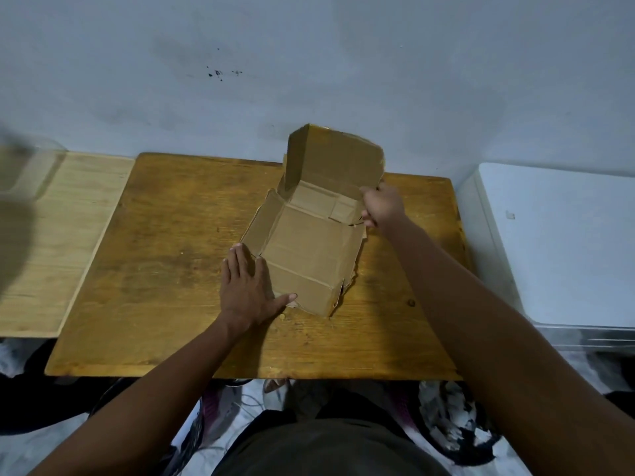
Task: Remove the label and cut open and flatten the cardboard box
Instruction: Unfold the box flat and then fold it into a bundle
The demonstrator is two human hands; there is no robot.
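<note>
The cardboard box [311, 249] lies opened out near the middle of my wooden table [165, 269], closer to the far edge than to me; most of its panels are spread flat on the wood, their plain brown insides turned up, with creases running across them; one large panel at the far end stands upright, tilted slightly, its top reaching in front of the pale wall [309, 63]; a narrow side flap on the left is angled up off the table, and the near right corner of the card looks torn and ragged. My left hand [245, 286] is spread open, palm down, fingers extended and touching the left flap, thumb stretched out along the near edge of the flattened card, pressing rather than holding anything. My right hand [381, 207] is at the right edge of the box, where the upright panel meets the flat part; its fingers are curled onto the cardboard edge there, closed on it as far as I can see, though the fingertips are partly hidden behind the hand. Left of my table sits a lighter wooden board [58, 235], just beside it; to the right, a white surface [563, 242] stands apart from the table's edge.
</note>
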